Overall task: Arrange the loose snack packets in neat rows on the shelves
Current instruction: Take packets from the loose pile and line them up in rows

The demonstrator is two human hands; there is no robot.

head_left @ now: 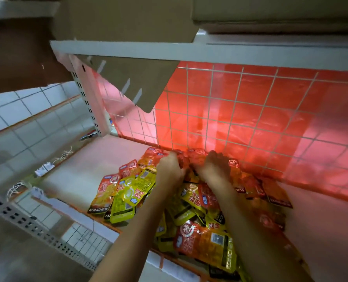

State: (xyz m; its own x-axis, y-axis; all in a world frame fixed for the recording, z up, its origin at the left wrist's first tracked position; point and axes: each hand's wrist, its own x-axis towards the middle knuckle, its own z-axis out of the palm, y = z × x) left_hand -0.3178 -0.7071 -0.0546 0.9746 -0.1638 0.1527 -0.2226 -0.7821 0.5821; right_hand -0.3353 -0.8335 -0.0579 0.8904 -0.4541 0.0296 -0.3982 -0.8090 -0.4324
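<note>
A loose heap of orange and yellow snack packets (199,226) covers the middle and right of a white shelf (83,169). Both my arms reach deep into the shelf, towards its back. My left hand (170,167) and my right hand (216,165) sit side by side at the far end of the heap, fingers curled down over orange packets (186,157) that lie against the back grid. The fingertips are hidden behind the knuckles and the packets. A few packets (116,194) lie spread out at the heap's left edge.
A white wire grid (240,110) over red backing closes the shelf's back. Another shelf (209,51) with cardboard boxes (128,17) hangs close overhead. A perforated upright (83,98) stands at the left, with white floor tiles (16,123) beyond. The shelf's left part is bare.
</note>
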